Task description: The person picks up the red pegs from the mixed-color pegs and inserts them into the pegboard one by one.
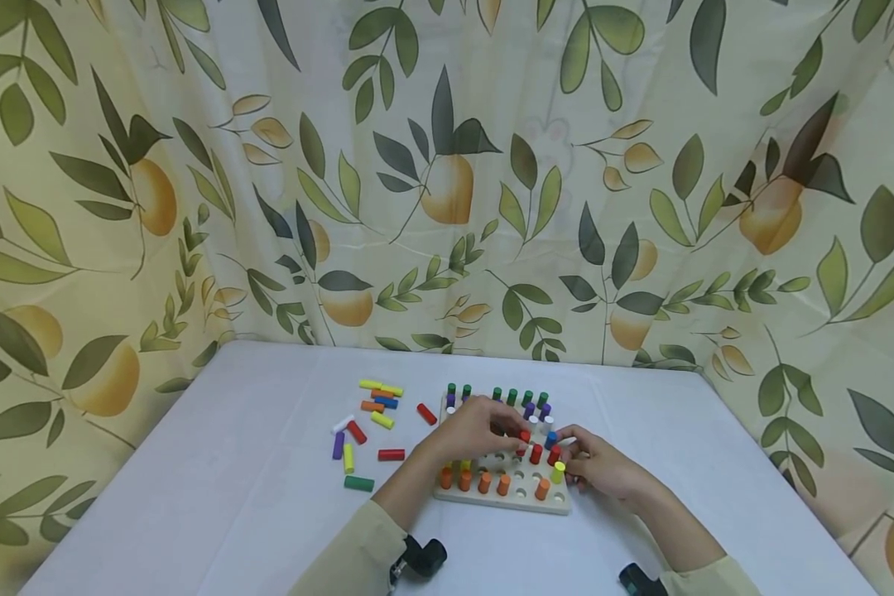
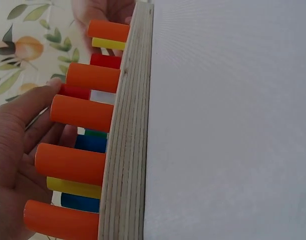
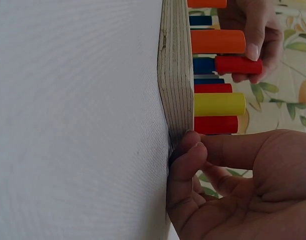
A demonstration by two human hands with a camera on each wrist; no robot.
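A wooden pegboard (image 1: 502,500) carries rows of coloured pegs, green at the back and orange at the front. My left hand (image 1: 477,429) reaches over its middle and pinches a red peg (image 3: 238,65) between thumb and fingers, seen upright above the board in the right wrist view. My right hand (image 1: 603,469) holds the board's right edge, its thumb and curled fingers (image 3: 185,167) right at the wooden side. Close to this hand stand a yellow peg (image 1: 558,473), a red peg (image 1: 555,454) and a blue peg (image 1: 550,440). The left hand hides some holes and pegs.
Left of the board, loose pegs lie scattered on the white table (image 1: 231,497), among them a green peg (image 1: 359,483), a purple peg (image 1: 338,445) and a red peg (image 1: 391,454). A patterned curtain (image 1: 432,273) hangs behind the table.
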